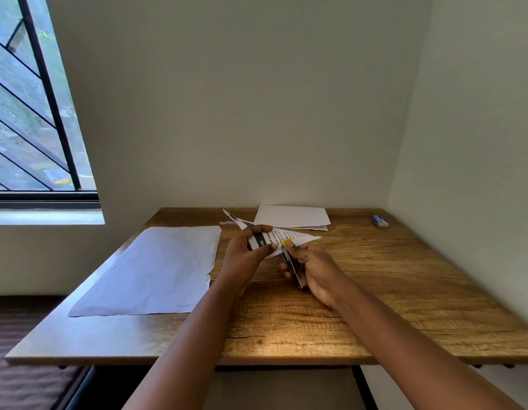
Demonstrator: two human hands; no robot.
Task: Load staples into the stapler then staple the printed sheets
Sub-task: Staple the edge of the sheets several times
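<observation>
Both hands meet above the middle of the wooden surface. The left hand pinches a bundle of printed sheets, thumb over a dark printed band, fingers curled behind. The right hand grips the stapler, its yellow-tipped nose touching the sheets' near edge; whether the sheets sit inside its mouth is hard to tell. Left of the stapler, a large blank sheet lies flat, reaching toward the surface's left edge. Beyond the stapler, near the wall, lies a smaller stack of papers. Well right of the stapler, in the far corner, sits a small blue staple box.
</observation>
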